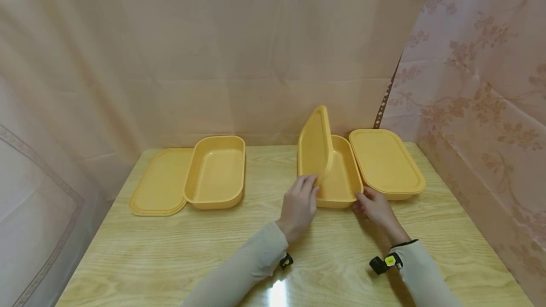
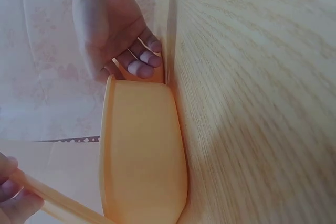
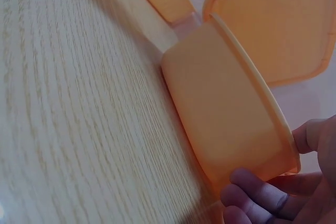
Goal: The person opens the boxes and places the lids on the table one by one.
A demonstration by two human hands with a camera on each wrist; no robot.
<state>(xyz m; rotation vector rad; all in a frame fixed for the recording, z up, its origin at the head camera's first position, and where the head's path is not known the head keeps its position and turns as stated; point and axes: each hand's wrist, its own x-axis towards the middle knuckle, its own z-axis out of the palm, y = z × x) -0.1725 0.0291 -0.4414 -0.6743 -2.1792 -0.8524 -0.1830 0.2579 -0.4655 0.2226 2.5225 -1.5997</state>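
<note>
My left hand (image 1: 298, 205) pinches the near edge of a yellow lid (image 1: 315, 143), which stands tilted up over the left side of a yellow food container (image 1: 347, 169). In the left wrist view the fingertips (image 2: 23, 205) grip the lid's edge. My right hand (image 1: 377, 210) holds the container's near right corner. Its thumb lies at the rim and its other fingers curl at the outer wall, as the right wrist view shows. The container (image 3: 226, 103) sits upright on the table, and its visible inside is bare.
Close on the right stands a second container with its lid (image 1: 386, 160) on top. Farther left is an open yellow container (image 1: 219, 169), overlapping a flat lid (image 1: 162, 184) on the wooden table (image 1: 170, 259). A beige cloth (image 1: 213, 56) hangs behind the table, a patterned one (image 1: 482, 98) at right.
</note>
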